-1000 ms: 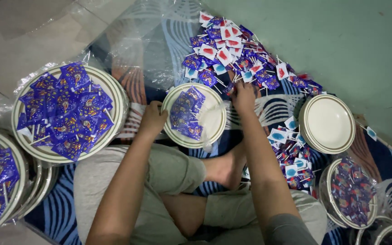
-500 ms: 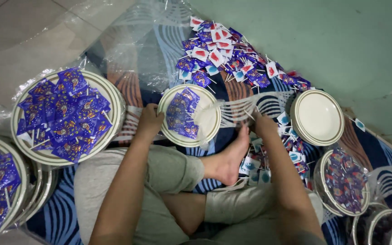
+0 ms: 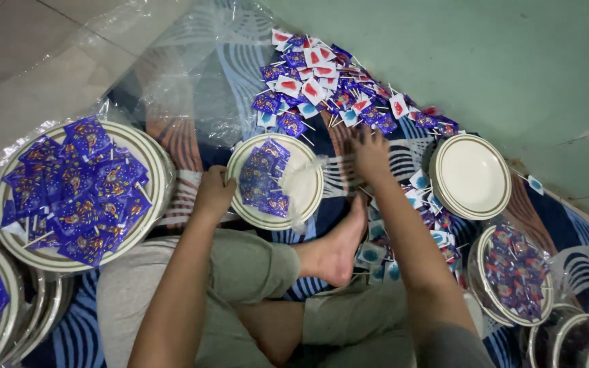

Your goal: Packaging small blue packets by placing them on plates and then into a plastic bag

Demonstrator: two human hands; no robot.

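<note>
Mat [image 3: 172, 136] carries everything. Big plate [image 3: 150, 158] at mat's left edge, heaped with purple packets. Empty plate [image 3: 470, 176] toward right edge. Small plate [image 3: 305, 194] mid-mat, partly filled with packets, in clear bag. Your left hand [image 3: 214, 193] keeps pinching its rim, fingers clamped. Your right hand [image 3: 371, 151] has left that plate and now lies on loose pile [image 3: 322, 88], fingers spread, grasping nothing clearly. Reads as next pickup.

A small cream plate [image 3: 275, 181] with a dark-ringed rim lay flat on the patterned mat [image 3: 172, 143], near its middle — purple wrapped lollipops [image 3: 264, 177] were piled on its left half. A heap of loose lollipops [image 3: 328, 88] — purple, red-and-white — lay by the mat's far edge.
</note>
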